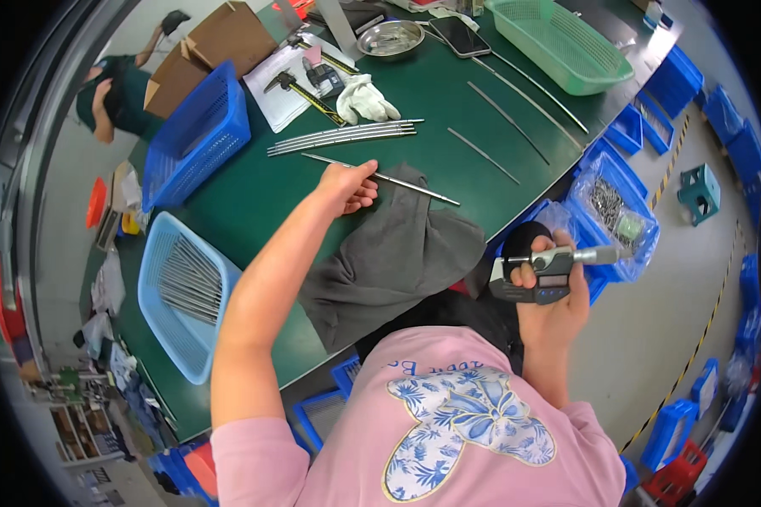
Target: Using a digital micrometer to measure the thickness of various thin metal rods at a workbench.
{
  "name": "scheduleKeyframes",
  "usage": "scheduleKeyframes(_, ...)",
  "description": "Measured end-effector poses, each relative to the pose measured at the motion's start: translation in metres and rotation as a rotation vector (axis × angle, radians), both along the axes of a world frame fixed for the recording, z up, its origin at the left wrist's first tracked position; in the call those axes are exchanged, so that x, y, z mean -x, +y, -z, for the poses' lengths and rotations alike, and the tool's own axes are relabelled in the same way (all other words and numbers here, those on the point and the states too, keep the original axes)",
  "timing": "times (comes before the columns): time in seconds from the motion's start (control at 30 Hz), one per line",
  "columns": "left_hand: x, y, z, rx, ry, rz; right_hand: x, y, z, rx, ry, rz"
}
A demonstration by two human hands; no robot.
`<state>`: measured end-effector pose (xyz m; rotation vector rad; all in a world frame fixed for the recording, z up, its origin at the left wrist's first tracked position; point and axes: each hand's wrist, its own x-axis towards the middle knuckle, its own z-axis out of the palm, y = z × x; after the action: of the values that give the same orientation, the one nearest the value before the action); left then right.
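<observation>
My left hand (345, 188) pinches a thin metal rod (420, 189) between thumb and fingers. The rod lies slantwise just above the green table, its right end over a dark grey cloth (389, 258). In my right hand (562, 317) is a digital micrometer (553, 272), gripped past the table's front edge with its thimble pointing right. Beyond my left hand, several similar rods (342, 138) lie side by side. More rods fill a light blue basket (154, 291) at the left. A few thin rods (484, 155) lie apart on the right side of the table.
At the back are a white glove (365, 99), calipers (306, 97) on paper, a metal bowl (391, 39), a phone (459, 37) and a green basket (566, 59). A blue basket (196, 139) stands far left. Blue bins (638, 253) hold metal parts at right. Another person (123, 97) is at far left.
</observation>
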<state>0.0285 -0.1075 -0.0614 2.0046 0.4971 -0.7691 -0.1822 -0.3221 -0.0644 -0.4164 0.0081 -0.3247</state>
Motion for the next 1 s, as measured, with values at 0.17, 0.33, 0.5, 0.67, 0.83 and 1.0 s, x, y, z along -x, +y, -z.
scheduleKeyframes(0.17,0.003,0.001,0.004,0.201,0.001,-0.319,-0.001,0.001,0.008,0.077,0.044,-0.011)
scheduleKeyframes(0.33,0.018,-0.007,-0.005,0.377,-0.147,-0.460,-0.001,-0.002,0.006,0.104,0.066,-0.051)
scheduleKeyframes(0.5,0.052,0.006,-0.027,0.849,-0.478,-0.447,-0.019,0.011,-0.009,0.522,0.161,-0.009)
scheduleKeyframes(0.67,0.076,0.007,-0.048,0.962,-0.610,-0.386,-0.042,0.030,-0.039,0.606,0.097,0.074)
scheduleKeyframes(0.83,0.088,0.004,-0.057,0.977,-0.682,-0.306,-0.041,0.038,-0.044,0.771,0.113,0.126)
scheduleKeyframes(1.0,0.093,0.005,-0.067,1.002,-0.809,-0.197,-0.039,0.040,-0.047,0.759,0.119,0.190)
